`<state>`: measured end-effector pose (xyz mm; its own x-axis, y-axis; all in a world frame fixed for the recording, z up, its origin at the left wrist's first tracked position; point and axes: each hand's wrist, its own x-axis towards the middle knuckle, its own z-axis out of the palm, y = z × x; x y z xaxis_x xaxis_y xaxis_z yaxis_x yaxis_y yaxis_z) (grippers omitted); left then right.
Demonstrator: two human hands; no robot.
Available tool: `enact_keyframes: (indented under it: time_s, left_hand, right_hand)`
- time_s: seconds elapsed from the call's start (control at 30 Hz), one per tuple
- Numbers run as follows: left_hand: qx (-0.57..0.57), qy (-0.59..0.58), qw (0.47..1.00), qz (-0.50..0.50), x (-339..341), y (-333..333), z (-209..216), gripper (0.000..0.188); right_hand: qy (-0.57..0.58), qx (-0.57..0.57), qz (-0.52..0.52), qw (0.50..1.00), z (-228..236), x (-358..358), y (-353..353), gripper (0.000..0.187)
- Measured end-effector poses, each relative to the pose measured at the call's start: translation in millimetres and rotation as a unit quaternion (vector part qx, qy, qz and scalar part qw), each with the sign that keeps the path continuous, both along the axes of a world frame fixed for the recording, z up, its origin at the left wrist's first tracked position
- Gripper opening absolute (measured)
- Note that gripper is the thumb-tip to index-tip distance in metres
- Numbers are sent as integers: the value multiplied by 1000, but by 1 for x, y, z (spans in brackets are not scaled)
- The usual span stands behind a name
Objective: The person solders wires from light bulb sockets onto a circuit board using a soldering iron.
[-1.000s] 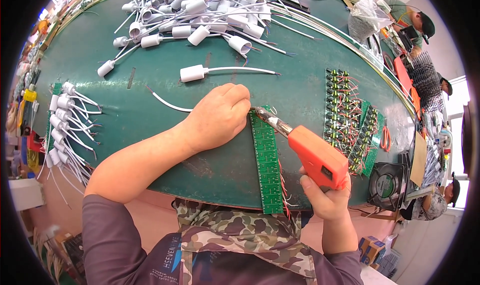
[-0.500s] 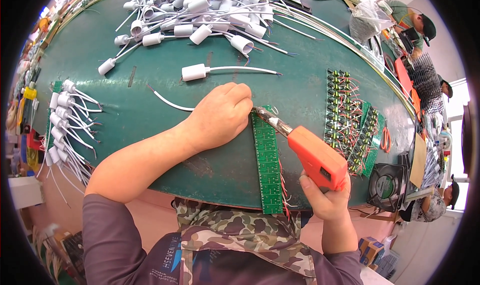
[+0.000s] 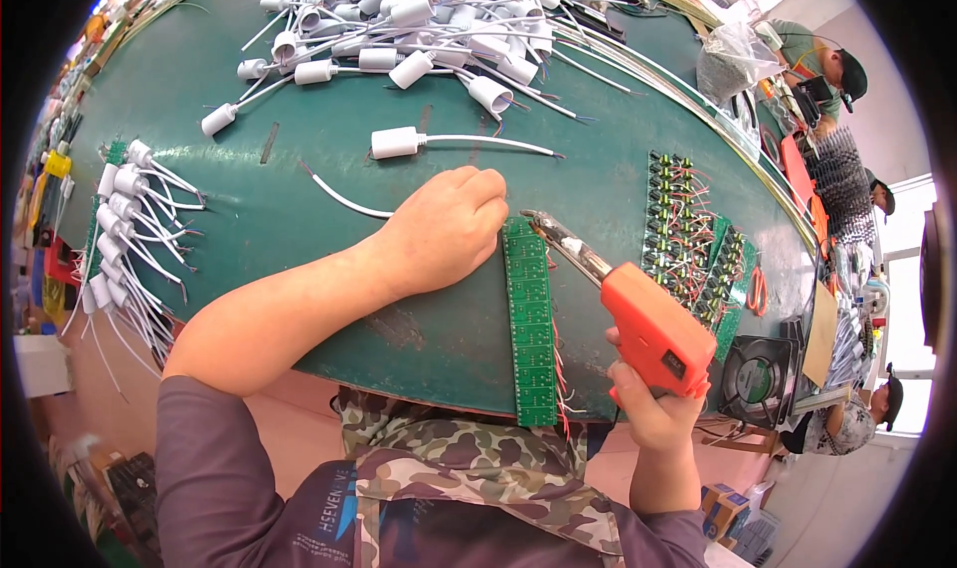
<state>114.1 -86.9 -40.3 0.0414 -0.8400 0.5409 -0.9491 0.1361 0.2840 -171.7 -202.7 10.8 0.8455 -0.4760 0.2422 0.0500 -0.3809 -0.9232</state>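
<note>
My left hand [image 3: 449, 227] is closed at the top end of a green circuit board strip [image 3: 532, 334]. A white cable [image 3: 344, 201] comes out of its left side with a bare wire end; whatever the fist hides at the cable's other end cannot be seen. In my right hand [image 3: 653, 409] is an orange soldering gun [image 3: 658, 329], gripped by its handle. Its metal tip is by the strip's top edge, a little right of my left fingers. Thin red and white wires trail along the strip's right side. One white lamp socket [image 3: 396, 142] with a cable lies just beyond my left hand.
A heap of white lamp sockets [image 3: 409, 15] covers the far table. At left, sockets are fixed to another board [image 3: 117, 152]. To the right lie boards with wired parts [image 3: 673, 219], red-handled scissors [image 3: 758, 291] and a black fan [image 3: 760, 379]. Other people sit at far right.
The soldering gun has moved right and slightly toward me, its tip drawing away from my left fingers. My left hand keeps its place at the strip's top, and the view has shifted slightly.
</note>
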Motion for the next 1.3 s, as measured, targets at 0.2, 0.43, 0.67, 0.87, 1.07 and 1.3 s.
enact_keyframes:
  time_s: [0.2, 0.43, 0.67, 0.87, 1.07, 1.3]
  left_hand:
    - [7, 4, 1000, 2, -1, -1, 2, 17]
    - [2, 19, 1000, -2, 0, 0, -1, 14]
    - [-3, 24, 1000, -8, -2, 0, -1, 15]
    - [9, 38, 999, -12, -2, 4, 3, 17]
    - [11, 23, 1000, -10, -2, 2, 3, 16]
    - [18, 21, 1000, -12, -2, 1, 2, 16]
  right_hand:
    - [-23, 21, -50, 998, 6, 11, 7, 38]
    - [-7, 89, -62, 994, 9, 8, 14, 41]
    - [12, 111, -77, 991, 7, 0, 13, 45]
    - [30, 86, -81, 993, 7, -4, 11, 42]
    - [29, 75, -80, 994, 6, -1, 8, 40]
    - [31, 71, -56, 995, 4, 8, 6, 42]
